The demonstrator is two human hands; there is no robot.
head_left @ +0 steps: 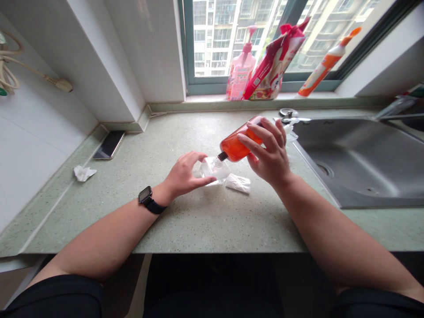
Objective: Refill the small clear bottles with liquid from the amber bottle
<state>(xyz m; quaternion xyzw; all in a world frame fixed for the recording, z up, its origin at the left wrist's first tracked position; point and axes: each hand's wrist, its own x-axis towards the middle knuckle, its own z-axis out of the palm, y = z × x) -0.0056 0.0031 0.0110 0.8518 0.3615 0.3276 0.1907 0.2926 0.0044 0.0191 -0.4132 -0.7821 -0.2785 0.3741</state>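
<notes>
My right hand [270, 152] grips an amber bottle [236, 143] with orange-red colour, tilted so its uncapped black neck points down and to the left. The neck is at the mouth of a clear plastic container [215, 168], which my left hand [188, 174] holds between thumb and fingers just above the counter. Whether liquid is running out cannot be made out. A folded white tissue [238, 183] lies on the counter beside the clear container. Behind my right hand, a clear-white pump top [291, 128] is partly hidden.
A steel sink [380, 176] is set in the speckled counter [198, 221] on the right. A phone [109, 145] and a crumpled tissue [84, 173] lie at left. On the windowsill stand a pink pump bottle [241, 73], a red-and-white bag [276, 66] and an orange-white bottle [323, 68].
</notes>
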